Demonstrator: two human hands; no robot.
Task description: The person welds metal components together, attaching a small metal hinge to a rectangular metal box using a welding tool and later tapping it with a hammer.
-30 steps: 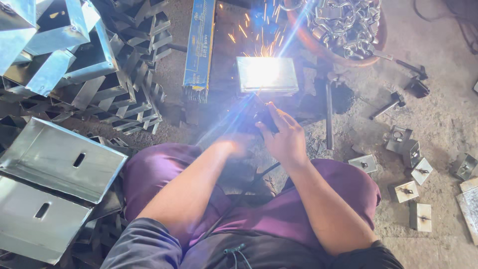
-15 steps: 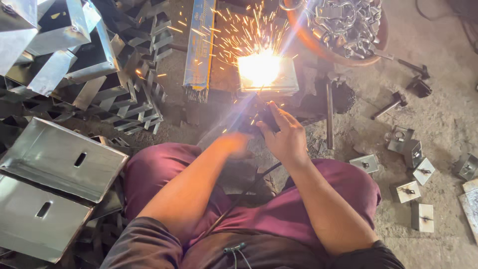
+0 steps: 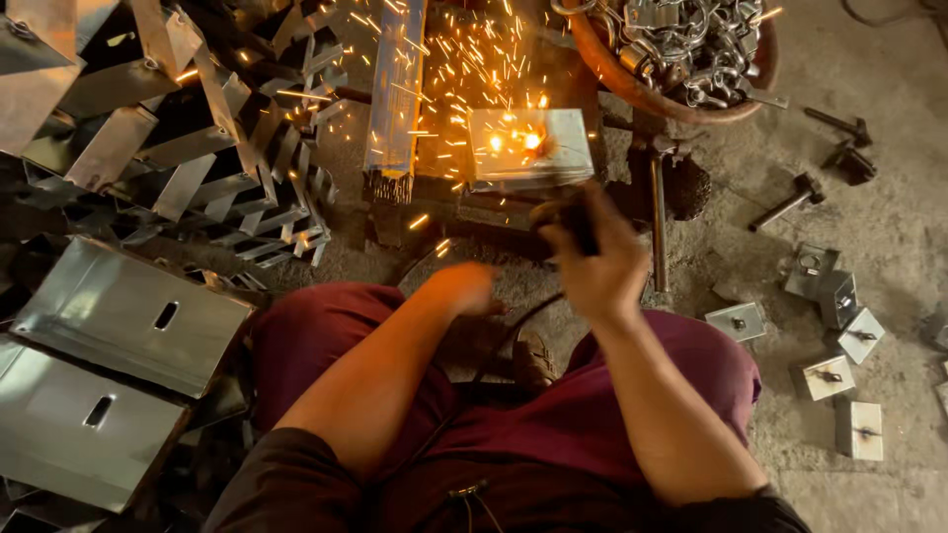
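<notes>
My right hand [image 3: 592,262] grips a dark welding electrode holder [image 3: 578,219], held just in front of a small square metal plate [image 3: 533,148]. Two glowing orange spots sit on the plate, and sparks spray up and to the left from it. My left hand [image 3: 462,288] is blurred, low beside my knee, and I cannot see anything in it. A black cable [image 3: 513,326] runs from the holder down between my legs in dark red trousers.
A stack of bent sheet-metal parts [image 3: 168,148] fills the upper left, with flat slotted plates [image 3: 118,316] below. A blue-grey metal bar [image 3: 395,89] lies left of the plate. A round basin of metal rings [image 3: 681,49] stands top right. Small plates with studs [image 3: 839,345] lie at right.
The bright white arc flash has faded to two glowing spots with scattered sparks. My right hand has drawn back from the plate, and my left hand has dropped lower and away.
</notes>
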